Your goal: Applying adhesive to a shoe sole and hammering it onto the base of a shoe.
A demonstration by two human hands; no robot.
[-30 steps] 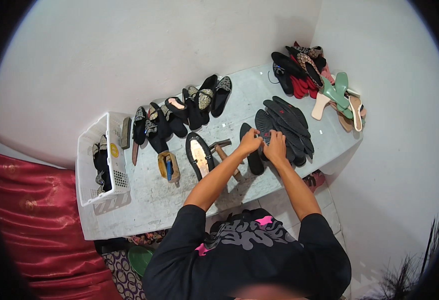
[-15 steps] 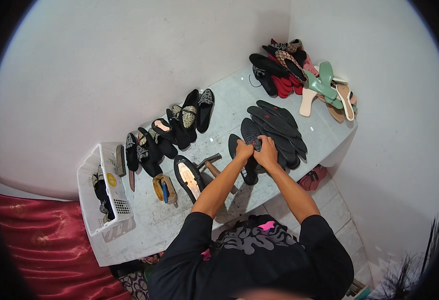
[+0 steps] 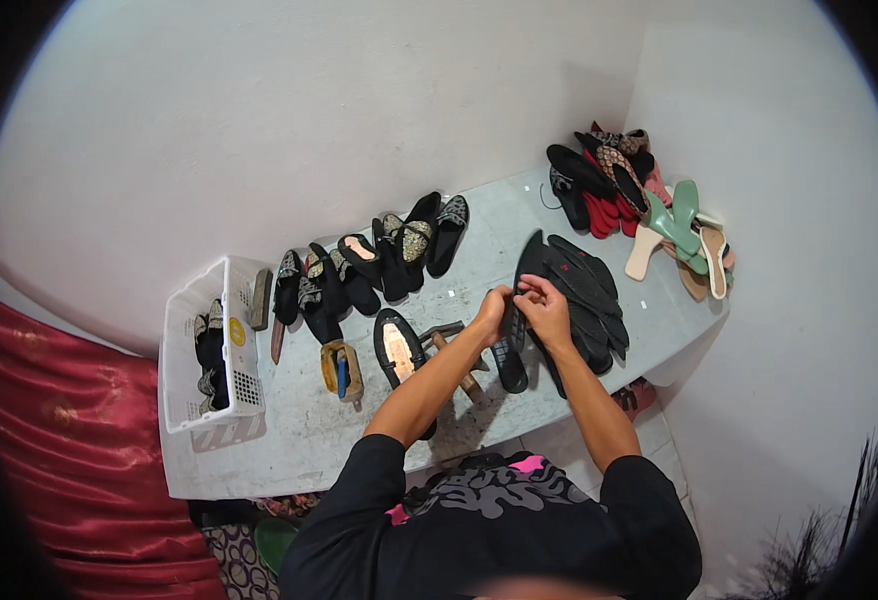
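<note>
Flat black rubber shoe sole point(image 3: 521, 290): lifted on edge since a moment ago, above the fanned stack of black soles point(image 3: 584, 305), pinched by left hand point(image 3: 492, 312) and right hand point(image 3: 546, 310).

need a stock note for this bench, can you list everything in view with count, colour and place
table: one, pale grey top, against the white wall
basket: one, white plastic, left end of the table, dark items inside
row of shoes: count unclear, mostly black with patterned fronts, along the wall from basket to table middle
open shoe: one, black with tan insole, table middle
brush: one, tan block, left of the open shoe
black soles: a stack, count unclear, right of the table middle
pile of sandals: count unclear, black, red, green and beige, far right corner
red cloth: one, far left
left hand: fingers on a black sole
right hand: fingers on the same sole
</note>
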